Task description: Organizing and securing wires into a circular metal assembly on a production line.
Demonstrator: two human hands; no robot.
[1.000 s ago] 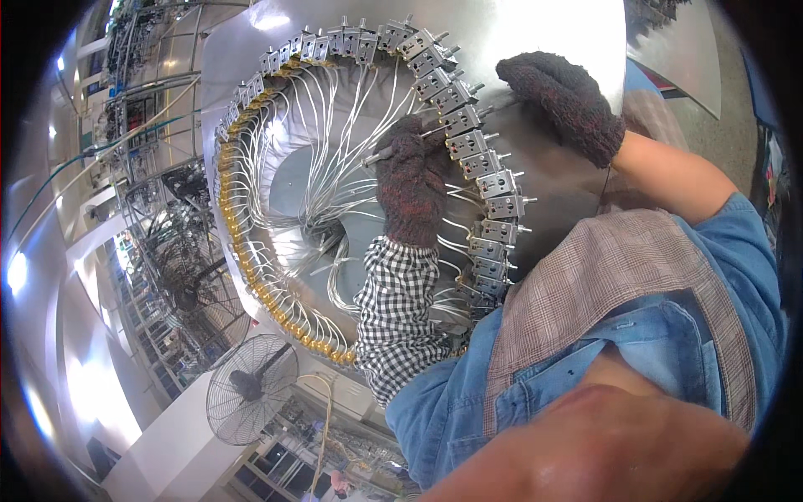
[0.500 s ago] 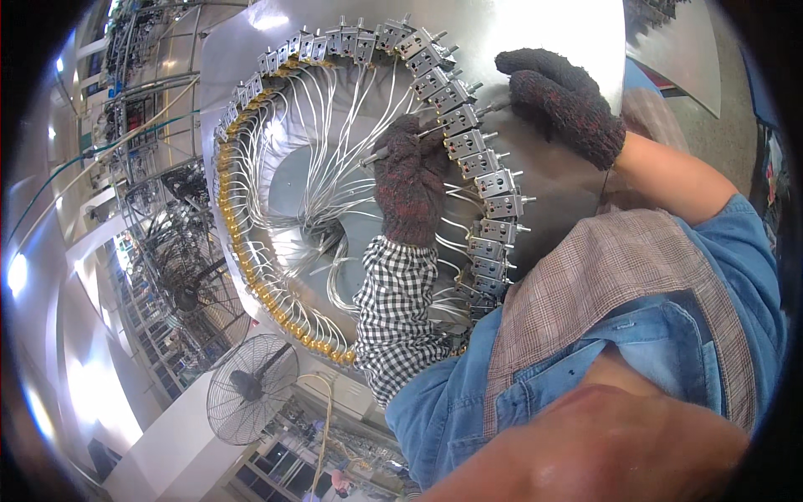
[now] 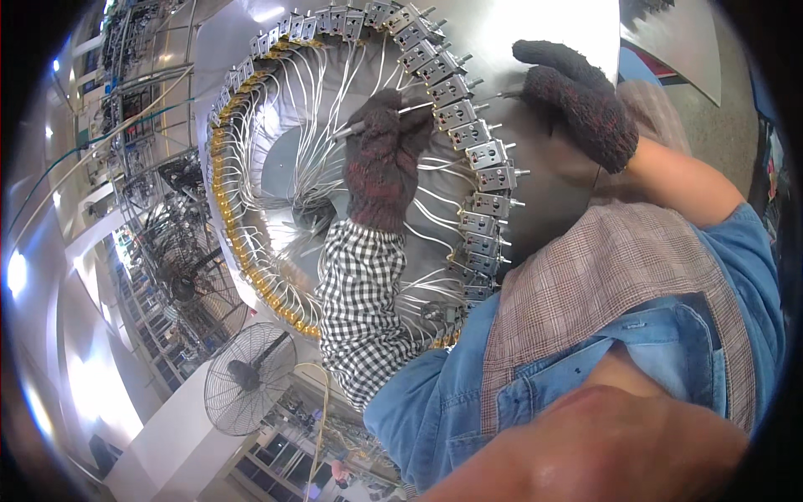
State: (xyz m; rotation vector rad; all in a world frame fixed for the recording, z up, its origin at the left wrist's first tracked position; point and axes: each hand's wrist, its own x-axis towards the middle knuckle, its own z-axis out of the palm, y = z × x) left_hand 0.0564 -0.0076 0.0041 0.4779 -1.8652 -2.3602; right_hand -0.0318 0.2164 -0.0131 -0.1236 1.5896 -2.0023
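Observation:
A large ring of small metal boxes (image 3: 495,177) with bolts on their outer side lies before me, white wires (image 3: 322,159) running from it to its middle. Inside the ring is my left hand (image 3: 381,159), in a dark knitted glove, closed round a thin metal rod (image 3: 416,107). The rod's tip reaches a box on the ring's right side. Outside the ring my right hand (image 3: 581,105), gloved alike, is closed on a slim metal shaft (image 3: 504,94) pointing at the same box's outer side. The fingers hide the rest of this shaft.
The ring rests on a shiny metal sheet (image 3: 544,42). Brass-coloured fittings (image 3: 219,197) line its left side. A caged fan (image 3: 249,376) stands beyond at the lower left, near metal racks (image 3: 142,167) with cables. Another metal sheet (image 3: 690,42) is at the upper right.
The ring sits higher and a little left in view. My left hand has shifted left and up with its rod, my right hand slightly right. Both hands now face a box nearer me along the ring.

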